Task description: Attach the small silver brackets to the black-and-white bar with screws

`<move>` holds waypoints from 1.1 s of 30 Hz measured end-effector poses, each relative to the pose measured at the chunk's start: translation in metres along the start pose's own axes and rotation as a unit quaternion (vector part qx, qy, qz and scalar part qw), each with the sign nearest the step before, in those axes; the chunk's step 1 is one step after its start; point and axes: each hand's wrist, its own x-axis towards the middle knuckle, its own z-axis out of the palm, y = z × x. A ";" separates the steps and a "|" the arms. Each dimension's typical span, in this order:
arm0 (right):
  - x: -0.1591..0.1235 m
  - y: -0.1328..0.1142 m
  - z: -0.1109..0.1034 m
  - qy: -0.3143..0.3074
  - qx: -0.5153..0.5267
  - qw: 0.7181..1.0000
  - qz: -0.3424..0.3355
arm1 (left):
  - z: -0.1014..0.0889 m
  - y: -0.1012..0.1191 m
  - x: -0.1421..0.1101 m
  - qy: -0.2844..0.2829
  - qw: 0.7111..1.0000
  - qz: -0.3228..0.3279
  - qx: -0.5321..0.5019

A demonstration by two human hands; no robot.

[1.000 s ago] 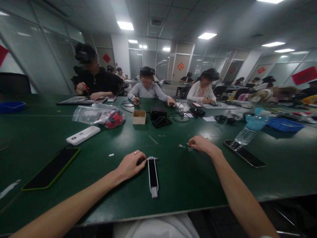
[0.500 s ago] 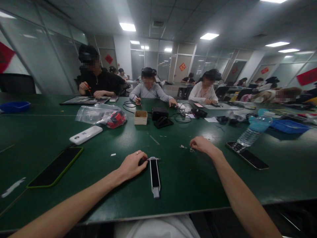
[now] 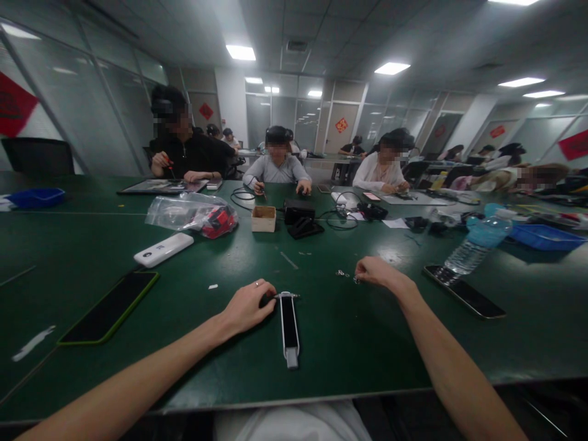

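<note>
A narrow black device with a white frame (image 3: 289, 327) lies lengthwise on the green table (image 3: 349, 343) in front of me. My left hand (image 3: 248, 306) rests with curled fingers against its far left corner, a ring on one finger. My right hand (image 3: 377, 271) lies further out to the right, fingers closed in a pinch beside several tiny metal parts (image 3: 342, 274) scattered on the table. What the right fingers hold is too small to make out.
A green-cased phone (image 3: 109, 308) and a white power bank (image 3: 163, 249) lie at left, a plastic bag (image 3: 195, 214) behind them. A small box (image 3: 263, 218), black gear (image 3: 301, 219), water bottle (image 3: 478, 240), dark phone (image 3: 463, 290) and blue trays (image 3: 544, 236) stand around. Other people work across the table.
Both hands stay nearly where they were; the view has shifted slightly. A person opposite has drawn a hand in toward the black gear.
</note>
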 end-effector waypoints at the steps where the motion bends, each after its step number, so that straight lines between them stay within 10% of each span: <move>1: 0.000 -0.001 0.001 -0.002 0.001 1.000 0.005 | 0.000 0.000 0.000 0.000 1.000 0.000 0.000; 33: -0.003 -0.027 -0.002 -0.030 -0.028 0.997 0.069 | -0.001 0.003 -0.001 -0.003 1.000 -0.012 -0.002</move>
